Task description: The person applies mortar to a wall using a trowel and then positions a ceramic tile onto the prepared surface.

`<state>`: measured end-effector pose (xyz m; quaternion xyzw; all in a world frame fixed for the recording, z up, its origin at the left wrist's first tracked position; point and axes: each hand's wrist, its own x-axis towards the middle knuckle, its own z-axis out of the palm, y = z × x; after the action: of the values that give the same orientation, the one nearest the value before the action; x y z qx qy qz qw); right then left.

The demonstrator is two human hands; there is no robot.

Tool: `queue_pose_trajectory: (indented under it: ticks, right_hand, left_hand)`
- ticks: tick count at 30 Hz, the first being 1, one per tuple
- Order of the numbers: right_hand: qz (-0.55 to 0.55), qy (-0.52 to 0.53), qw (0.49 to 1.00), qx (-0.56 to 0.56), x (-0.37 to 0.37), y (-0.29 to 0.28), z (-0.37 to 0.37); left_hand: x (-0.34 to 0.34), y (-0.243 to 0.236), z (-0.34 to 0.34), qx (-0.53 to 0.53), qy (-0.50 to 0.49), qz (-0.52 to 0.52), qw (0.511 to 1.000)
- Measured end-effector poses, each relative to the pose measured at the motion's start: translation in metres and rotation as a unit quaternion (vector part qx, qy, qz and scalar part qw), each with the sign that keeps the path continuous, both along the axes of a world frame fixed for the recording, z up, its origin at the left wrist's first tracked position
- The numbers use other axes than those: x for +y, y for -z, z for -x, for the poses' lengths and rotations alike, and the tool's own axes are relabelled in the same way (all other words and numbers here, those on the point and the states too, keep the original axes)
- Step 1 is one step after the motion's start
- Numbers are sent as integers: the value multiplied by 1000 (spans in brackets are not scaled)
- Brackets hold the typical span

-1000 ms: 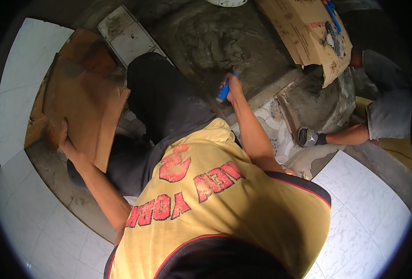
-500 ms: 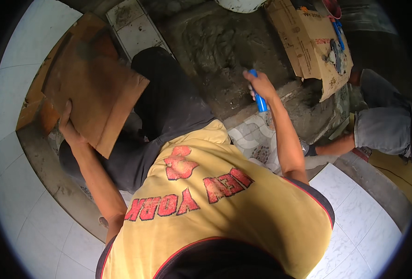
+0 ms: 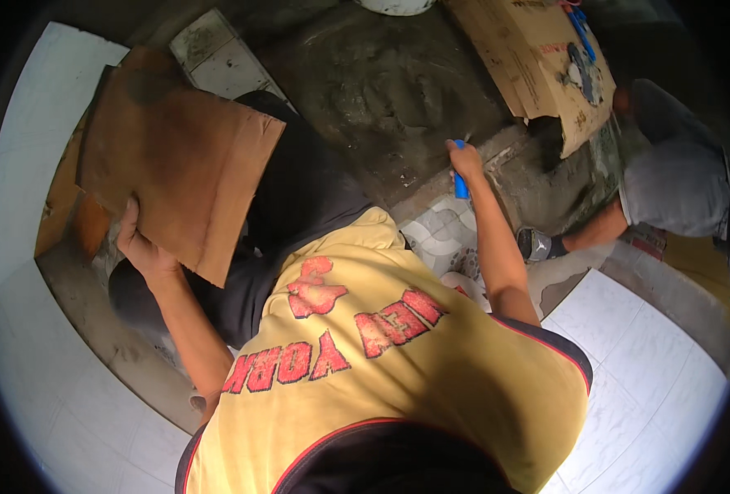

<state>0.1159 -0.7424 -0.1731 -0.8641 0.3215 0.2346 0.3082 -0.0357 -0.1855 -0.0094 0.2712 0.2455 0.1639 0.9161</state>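
A wet grey mortar bed [image 3: 381, 86] is spreading ahead of the kneeling person, with a narrow strip of dirty pale tiles [image 3: 225, 66] lying along its left side. A brown cardboard carton [image 3: 497, 49] is standing in the way at the right, crowding the bed's edge. Beyond it a co-worker's leg in grey shorts [image 3: 682, 193] is reaching in, the dark shoe [image 3: 534, 244] resting near some patterned floor tiles [image 3: 439, 235]. White marbled tiles [image 3: 632, 354] are shining at the lower right.

The left hand [image 3: 147, 247] is curling partway closed around the lower edge of a brown cardboard sheet [image 3: 180, 156], thumb on its face, fingers hiding beneath. The sheet is slanting over the person's dark trousers; a second ago it was lying farther left, and now it is covering more of the leg. The right hand [image 3: 466, 165] is closing firmly round a blue-handled tool [image 3: 461, 183], whose working end I cannot make out. That hand is now hovering near the bed's edge, farther right than a second ago.

A white bucket [image 3: 398, 6] is poking in at the top; I cannot see what it is holding. A blue-handled implement [image 3: 579, 31] and a grey-smeared lump [image 3: 583, 74] are lying on the carton.
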Motion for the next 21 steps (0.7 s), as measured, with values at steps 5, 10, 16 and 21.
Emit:
queue_pose_trajectory:
  ticks: [5, 10, 16, 21]
  right_hand:
    - [128, -262, 955, -60, 15, 90, -3]
    - [50, -251, 962, -97, 18, 27, 25]
    - [-198, 93, 975, 29, 55, 65, 34]
    - [-330, 129, 934, 46, 67, 51, 11]
  left_hand:
    - [-4, 22, -15, -22, 89, 65, 994]
    - [-5, -9, -6, 11, 47, 23, 999]
    - [-7, 6, -16, 3, 55, 1, 998]
    - [-39, 0, -49, 46, 67, -72, 994]
